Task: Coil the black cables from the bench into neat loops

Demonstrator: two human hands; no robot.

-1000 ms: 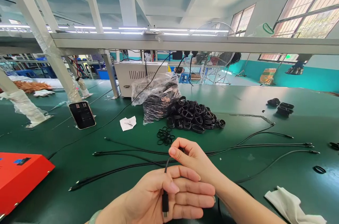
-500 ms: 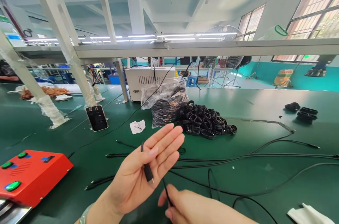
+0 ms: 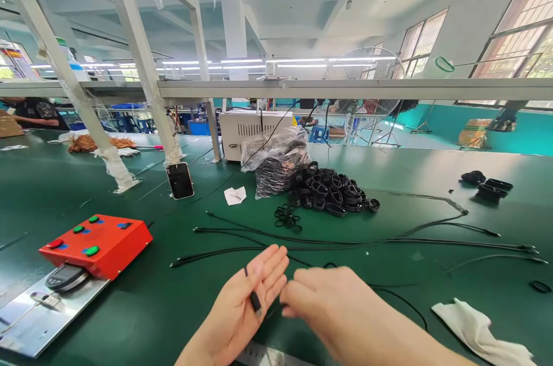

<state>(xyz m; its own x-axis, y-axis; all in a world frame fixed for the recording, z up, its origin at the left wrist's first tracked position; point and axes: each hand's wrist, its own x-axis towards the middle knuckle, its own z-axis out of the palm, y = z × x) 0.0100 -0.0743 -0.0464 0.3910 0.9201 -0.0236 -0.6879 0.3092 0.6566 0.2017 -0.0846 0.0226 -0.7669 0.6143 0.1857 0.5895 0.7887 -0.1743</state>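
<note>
Cradling a black cable plug [image 3: 256,301] on the open left hand [image 3: 237,314], its thin lead rising past the fingers; loosely curled right hand [image 3: 328,302] just beside it, grip impossible to tell. Long black cables [image 3: 432,240] cross the green tabletop [image 3: 129,320] between the hands and a heap of black oval rings [image 3: 328,193]; red button box [image 3: 116,251] off left, crumpled white cloth [image 3: 475,325] off right.

Items in view: one left hand [image 3: 237,311], one right hand [image 3: 332,302], one red control box [image 3: 99,253], three green buttons [image 3: 91,251], one red button [image 3: 55,243], one smartphone [image 3: 179,180], one plastic bag [image 3: 276,161], one white cloth [image 3: 479,331], one pedestal fan [image 3: 363,80].
</note>
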